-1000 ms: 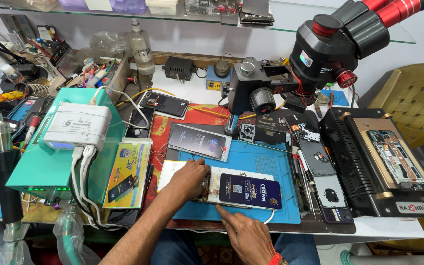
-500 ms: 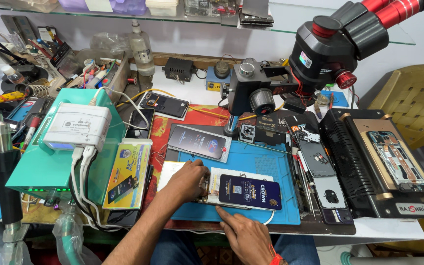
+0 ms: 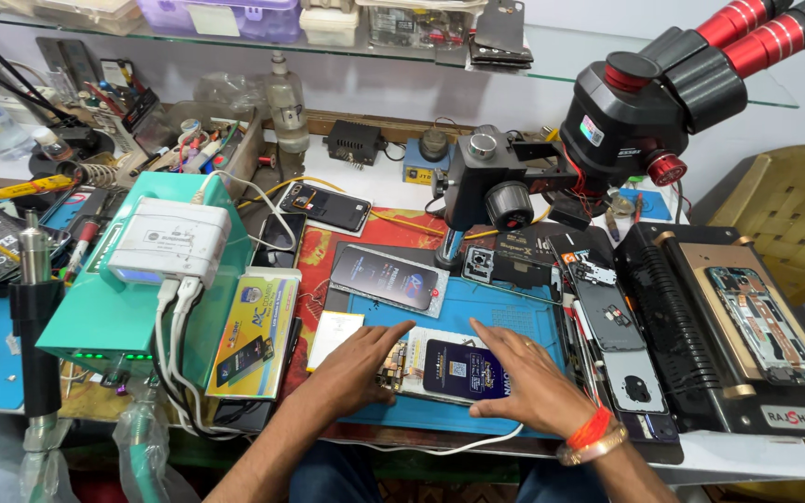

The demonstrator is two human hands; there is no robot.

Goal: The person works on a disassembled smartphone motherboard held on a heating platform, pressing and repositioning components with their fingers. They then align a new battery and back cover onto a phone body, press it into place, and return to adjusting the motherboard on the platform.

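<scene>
An opened phone [image 3: 444, 368] with a dark blue back part and exposed circuit board lies on the blue work mat [image 3: 514, 303]. My left hand [image 3: 361, 363] rests flat at its left end, fingers spread over the bare board. My right hand [image 3: 528, 382], with an orange band on the wrist, lies palm down over the phone's right end. Neither hand grips the phone; both press on it. A white cable [image 3: 440, 449] runs along the mat's front edge below my hands.
A lit phone [image 3: 387, 278] lies behind the mat. A black stereo microscope [image 3: 635, 121] with red eyepieces stands at the back right. A teal box [image 3: 132, 307] carrying a white charger sits left, a black heating machine [image 3: 738, 326] right, and phone frames [image 3: 612, 321] between.
My right hand has come up from the front edge and now lies over the phone's right end. My left hand stays at the left end. The view has drawn closer.
</scene>
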